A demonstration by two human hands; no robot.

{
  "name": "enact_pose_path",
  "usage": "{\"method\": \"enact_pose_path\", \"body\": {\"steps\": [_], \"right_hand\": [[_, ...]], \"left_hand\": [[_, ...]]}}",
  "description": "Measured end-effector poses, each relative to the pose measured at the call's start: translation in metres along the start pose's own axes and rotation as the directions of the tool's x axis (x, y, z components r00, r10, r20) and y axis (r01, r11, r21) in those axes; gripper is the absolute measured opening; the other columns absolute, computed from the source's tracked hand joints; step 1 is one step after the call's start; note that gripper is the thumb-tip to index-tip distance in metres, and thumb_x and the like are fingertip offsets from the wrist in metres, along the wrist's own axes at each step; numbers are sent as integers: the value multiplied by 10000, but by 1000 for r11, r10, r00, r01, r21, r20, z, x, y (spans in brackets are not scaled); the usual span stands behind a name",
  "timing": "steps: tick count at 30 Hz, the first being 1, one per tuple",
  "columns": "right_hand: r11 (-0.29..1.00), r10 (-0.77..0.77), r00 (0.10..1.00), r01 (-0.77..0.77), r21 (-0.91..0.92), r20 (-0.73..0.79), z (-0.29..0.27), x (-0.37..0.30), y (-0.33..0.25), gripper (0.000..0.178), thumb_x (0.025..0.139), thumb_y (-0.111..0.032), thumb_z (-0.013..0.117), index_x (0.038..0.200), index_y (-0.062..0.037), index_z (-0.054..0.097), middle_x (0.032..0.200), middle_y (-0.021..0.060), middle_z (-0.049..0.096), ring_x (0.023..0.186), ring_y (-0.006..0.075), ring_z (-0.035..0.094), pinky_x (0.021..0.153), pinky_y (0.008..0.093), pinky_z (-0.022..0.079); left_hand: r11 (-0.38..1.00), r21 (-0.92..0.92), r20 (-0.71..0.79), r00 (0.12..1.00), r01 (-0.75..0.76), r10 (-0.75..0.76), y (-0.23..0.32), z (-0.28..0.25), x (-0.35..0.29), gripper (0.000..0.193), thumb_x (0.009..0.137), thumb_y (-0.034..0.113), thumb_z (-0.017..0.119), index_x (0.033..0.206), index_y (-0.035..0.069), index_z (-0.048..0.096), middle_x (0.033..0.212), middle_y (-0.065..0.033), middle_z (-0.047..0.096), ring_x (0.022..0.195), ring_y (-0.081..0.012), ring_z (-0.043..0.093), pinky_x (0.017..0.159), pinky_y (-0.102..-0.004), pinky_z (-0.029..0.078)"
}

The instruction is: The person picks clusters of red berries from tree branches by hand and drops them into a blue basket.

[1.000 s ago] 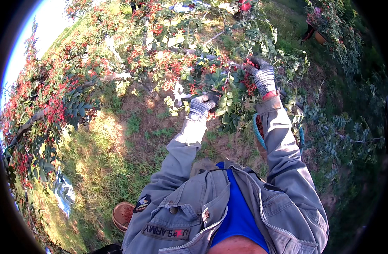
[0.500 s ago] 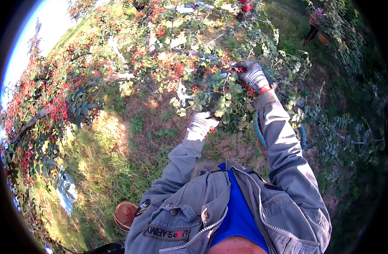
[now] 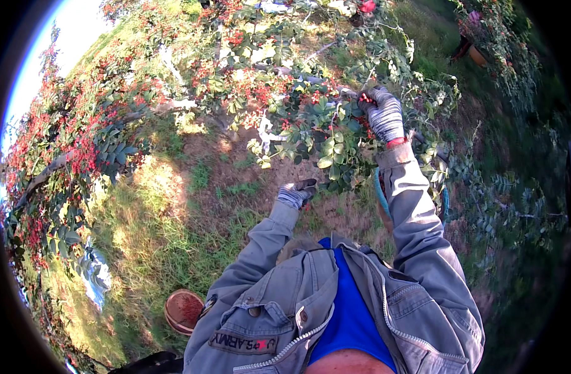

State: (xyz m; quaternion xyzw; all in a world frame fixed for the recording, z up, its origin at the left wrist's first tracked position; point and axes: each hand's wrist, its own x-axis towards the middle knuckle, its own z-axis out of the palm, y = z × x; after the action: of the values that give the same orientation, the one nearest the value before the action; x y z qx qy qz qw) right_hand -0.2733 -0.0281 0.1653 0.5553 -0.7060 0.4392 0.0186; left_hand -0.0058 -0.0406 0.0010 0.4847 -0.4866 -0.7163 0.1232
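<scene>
My right hand [image 3: 384, 115], in a grey striped glove with dark fingers, is raised among the leafy branches [image 3: 332, 149] of a thorny-looking shrub. Its fingers are curled in a pinch, and red berries [image 3: 364, 98] show at the fingertips. Lower and to the left, my left hand [image 3: 297, 193], gloved the same way, is apart from the leaves over bare soil. Its fingers are bent together, with a bit of red showing at its lower edge. More red berry clusters [image 3: 260, 93] hang just left of my right hand.
A container with a turquoise rim [image 3: 381, 192] is partly hidden below my right forearm. At lower left stands a reddish-brown bucket [image 3: 184, 310] with red contents. Berry-laden branches [image 3: 80, 153] fill the left side. A person [image 3: 469, 37] is partly visible at far right.
My left hand has drawn down and away from the leaves. My right hand has shifted slightly right and turned, its fingers now curled with red berries at the tips.
</scene>
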Motion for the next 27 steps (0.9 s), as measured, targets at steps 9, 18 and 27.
{"method": "enact_pose_path", "body": {"steps": [9,18,27], "right_hand": [[701,389,911,-387,599,133,-5,-123,-24,84,874,-73,624,948,-42,600,770,19,606,674,77,535,606,236,440],[139,613,556,-775,616,562,29,-244,13,147,884,-59,602,1024,-22,623,787,43,667,579,103,596,490,222,475],[-279,720,284,-718,638,634,47,-302,45,158,853,-14,617,1010,-32,624,835,90,674,601,160,598,510,266,486]], "left_hand": [[967,-241,70,992,-82,102,-61,10,29,157,857,112,654,975,16,691,853,-79,703,595,-141,550,547,-295,438],[922,-337,287,954,189,-91,-72,19,37,390,759,-4,705,1138,19,614,949,-84,695,601,-142,570,581,-281,477],[897,-331,106,956,292,-273,-97,52,46,208,826,223,712,958,80,639,767,-46,649,590,-178,560,477,-302,436]]}}
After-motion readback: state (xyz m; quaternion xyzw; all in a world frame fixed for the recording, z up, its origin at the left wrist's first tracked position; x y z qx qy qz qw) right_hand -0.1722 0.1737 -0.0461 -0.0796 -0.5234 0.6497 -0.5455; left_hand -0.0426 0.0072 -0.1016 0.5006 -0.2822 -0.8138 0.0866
